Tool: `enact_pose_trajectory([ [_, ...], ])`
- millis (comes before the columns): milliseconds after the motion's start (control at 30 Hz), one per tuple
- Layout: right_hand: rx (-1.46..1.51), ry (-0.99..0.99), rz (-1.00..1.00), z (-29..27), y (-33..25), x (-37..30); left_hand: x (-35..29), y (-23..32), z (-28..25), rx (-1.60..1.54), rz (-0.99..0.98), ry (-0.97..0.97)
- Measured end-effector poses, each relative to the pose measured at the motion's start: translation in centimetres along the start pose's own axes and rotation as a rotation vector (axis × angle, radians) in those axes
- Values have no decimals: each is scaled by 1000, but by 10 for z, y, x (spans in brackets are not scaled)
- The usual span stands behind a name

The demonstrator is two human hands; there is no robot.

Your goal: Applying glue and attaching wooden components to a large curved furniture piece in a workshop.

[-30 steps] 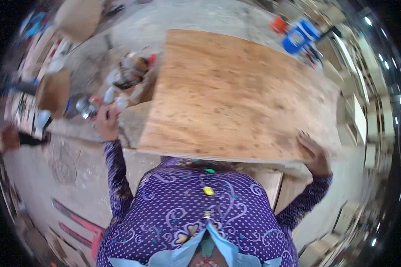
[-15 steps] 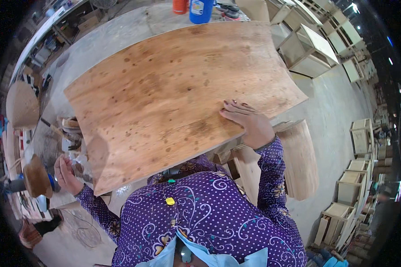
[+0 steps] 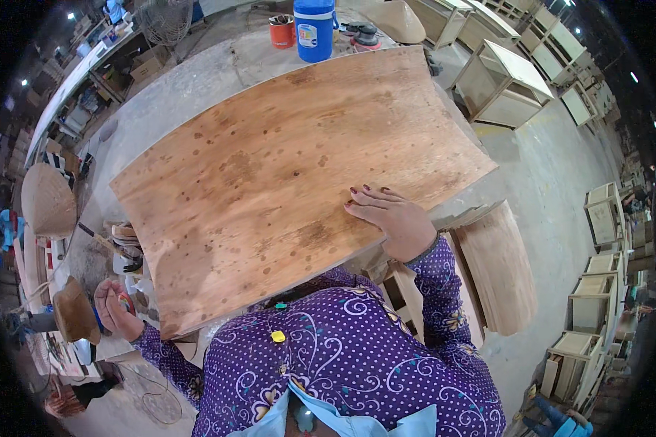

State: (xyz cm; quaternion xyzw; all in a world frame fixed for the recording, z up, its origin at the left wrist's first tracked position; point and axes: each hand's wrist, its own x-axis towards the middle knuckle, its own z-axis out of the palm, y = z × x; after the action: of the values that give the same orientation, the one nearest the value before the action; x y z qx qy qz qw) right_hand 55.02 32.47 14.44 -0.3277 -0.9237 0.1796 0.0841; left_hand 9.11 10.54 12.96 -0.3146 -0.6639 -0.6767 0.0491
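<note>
A blue jug and an orange cup stand beyond the plywood sheet on the grey table — contents hidden. Right hand lies flat on the sheet, fingers spread; left hand is curled around a small object — unclear what.

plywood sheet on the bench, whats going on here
A person in a purple patterned top stands at a workbench with a large plywood sheet lying on it. Their right hand rests flat on the sheet near its close edge, fingers spread. Their left hand is off to the side below the sheet's corner, closed around a small object I can't make out. A blue container and an orange cup stand at the far end of the bench.
</note>
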Motion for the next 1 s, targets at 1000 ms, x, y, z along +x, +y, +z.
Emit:
enact_pose_trajectory([
  [1000, 718, 632, -497, -1, -105, 79, -77, 115, 130, -912, -679, -1337],
])
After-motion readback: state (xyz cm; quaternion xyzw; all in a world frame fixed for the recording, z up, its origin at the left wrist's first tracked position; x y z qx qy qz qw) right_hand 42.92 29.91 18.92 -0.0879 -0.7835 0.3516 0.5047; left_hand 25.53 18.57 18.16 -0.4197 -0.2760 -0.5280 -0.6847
